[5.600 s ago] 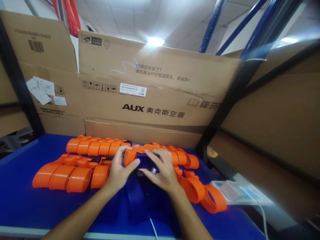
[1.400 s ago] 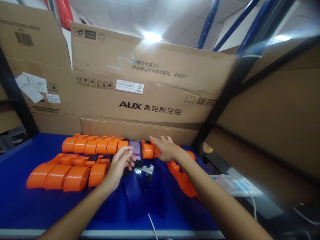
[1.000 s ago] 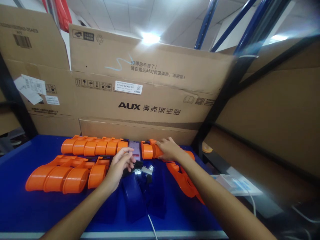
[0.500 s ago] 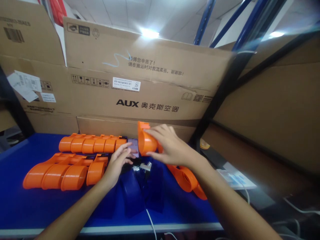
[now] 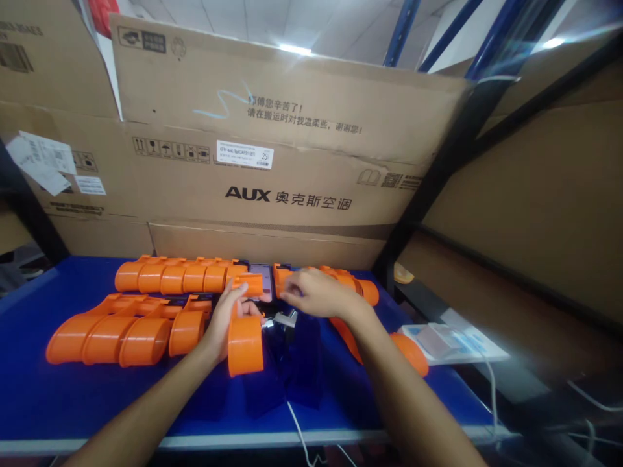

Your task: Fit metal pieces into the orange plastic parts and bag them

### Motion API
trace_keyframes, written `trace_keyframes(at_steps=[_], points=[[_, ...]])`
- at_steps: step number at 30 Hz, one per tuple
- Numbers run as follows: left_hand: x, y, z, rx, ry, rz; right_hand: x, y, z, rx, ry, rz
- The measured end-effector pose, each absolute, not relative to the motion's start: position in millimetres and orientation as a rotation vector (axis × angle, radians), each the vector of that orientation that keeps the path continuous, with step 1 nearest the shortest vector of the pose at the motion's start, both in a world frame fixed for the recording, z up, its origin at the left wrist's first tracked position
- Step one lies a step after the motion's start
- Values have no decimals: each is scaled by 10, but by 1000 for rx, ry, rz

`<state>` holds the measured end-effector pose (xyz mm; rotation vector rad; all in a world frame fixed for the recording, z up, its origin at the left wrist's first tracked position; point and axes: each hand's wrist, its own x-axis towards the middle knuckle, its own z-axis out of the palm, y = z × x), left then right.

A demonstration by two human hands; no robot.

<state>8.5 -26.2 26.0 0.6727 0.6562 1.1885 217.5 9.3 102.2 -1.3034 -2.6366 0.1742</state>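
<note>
My left hand (image 5: 226,318) is closed on an orange plastic piece (image 5: 246,346) with a wide round band, held over the middle of the blue table. My right hand (image 5: 311,292) is beside an orange piece (image 5: 281,279) at the back, its fingers curled; whether they grip anything cannot be made out. A phone (image 5: 266,280) lies between the hands, partly hidden. Below them sits a small metal part (image 5: 286,318) among dark blue pieces (image 5: 304,357). More orange pieces (image 5: 348,279) lie behind and under my right arm.
Two rows of orange pieces, back (image 5: 172,277) and front (image 5: 143,340), lie on the blue table (image 5: 29,383) at left. A large cardboard sheet (image 5: 195,188) stands behind. A black post (image 5: 413,201), a white tray (image 5: 472,344) and a white cable (image 5: 298,428) are in view.
The orange piece that was in my right hand is now in my left hand, lower and further left. My right hand has turned down towards the table. More orange pieces show at right.
</note>
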Motion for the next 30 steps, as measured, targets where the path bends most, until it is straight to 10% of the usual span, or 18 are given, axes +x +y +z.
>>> trace_keyframes(at_steps=[9,30], points=[[61,-265,217,698,632,1112,2099,150,672,-1665,-2720,319],[167,-271,198,756,681,1193,2243,159,411,-801,-1991,810]])
